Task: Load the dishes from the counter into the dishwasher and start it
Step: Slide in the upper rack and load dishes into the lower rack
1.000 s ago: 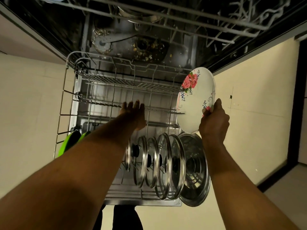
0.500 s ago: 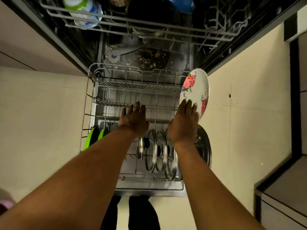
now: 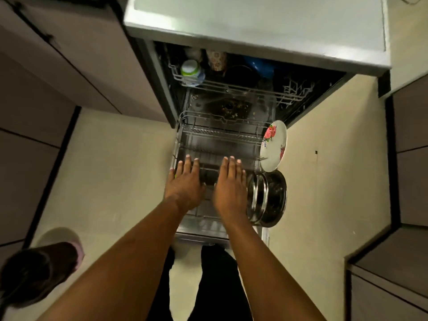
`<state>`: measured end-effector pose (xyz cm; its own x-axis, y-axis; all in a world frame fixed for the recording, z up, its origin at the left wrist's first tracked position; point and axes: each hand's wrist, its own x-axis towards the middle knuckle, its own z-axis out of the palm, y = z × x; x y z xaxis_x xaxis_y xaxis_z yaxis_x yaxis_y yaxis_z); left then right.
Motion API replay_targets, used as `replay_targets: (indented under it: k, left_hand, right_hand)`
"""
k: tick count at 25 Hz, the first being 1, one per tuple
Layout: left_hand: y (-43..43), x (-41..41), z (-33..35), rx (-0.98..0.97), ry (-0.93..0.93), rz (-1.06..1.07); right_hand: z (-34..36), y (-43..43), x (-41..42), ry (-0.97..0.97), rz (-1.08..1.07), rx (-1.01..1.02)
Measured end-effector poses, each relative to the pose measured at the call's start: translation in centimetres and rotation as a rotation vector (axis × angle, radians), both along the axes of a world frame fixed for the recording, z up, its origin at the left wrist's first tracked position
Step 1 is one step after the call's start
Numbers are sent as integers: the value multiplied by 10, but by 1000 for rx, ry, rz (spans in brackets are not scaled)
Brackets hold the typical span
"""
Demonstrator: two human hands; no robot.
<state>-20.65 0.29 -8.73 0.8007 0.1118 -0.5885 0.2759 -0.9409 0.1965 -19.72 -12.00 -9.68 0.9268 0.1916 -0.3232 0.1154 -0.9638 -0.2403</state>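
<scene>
From the head camera, the main change is at the right hand [image 3: 231,186]. A second ago it gripped the rim of the floral plate [image 3: 274,147]; now it holds nothing. Its fingers lie straight and close together, palm down, over the middle of the lower rack [image 3: 220,133]. The plate stands on edge at the rack's right side, beyond and to the right of that hand and apart from it. The steel lids [image 3: 266,198] stand just right of the wrist. The left hand [image 3: 185,184] is flat as well, with its fingers a little spread, level with the right hand and just to its left. Whether either palm touches the wires I cannot tell. The view has also pulled back and up, so the upper rack [image 3: 231,89] with its cups and the grey top [image 3: 254,19] above the machine now show. The plate looks loaded. The likely next move is fetching another dish or pushing the rack in; the door is still open and the machine not yet started.
</scene>
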Motion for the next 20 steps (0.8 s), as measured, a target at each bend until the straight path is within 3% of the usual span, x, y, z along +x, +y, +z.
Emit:
replay_targets:
  k: [7,14,20]
  left_hand:
    - [138,-57,106,37,-234,103]
    - [314,-128,164,105,-364,220]
    - [416,-121,205,140,-493,299]
  right_hand:
    - [92,151,-41,-234,215,60]
    - [167,341,-85,-448,420,153]
    - [215,431,-66,-515,537,161]
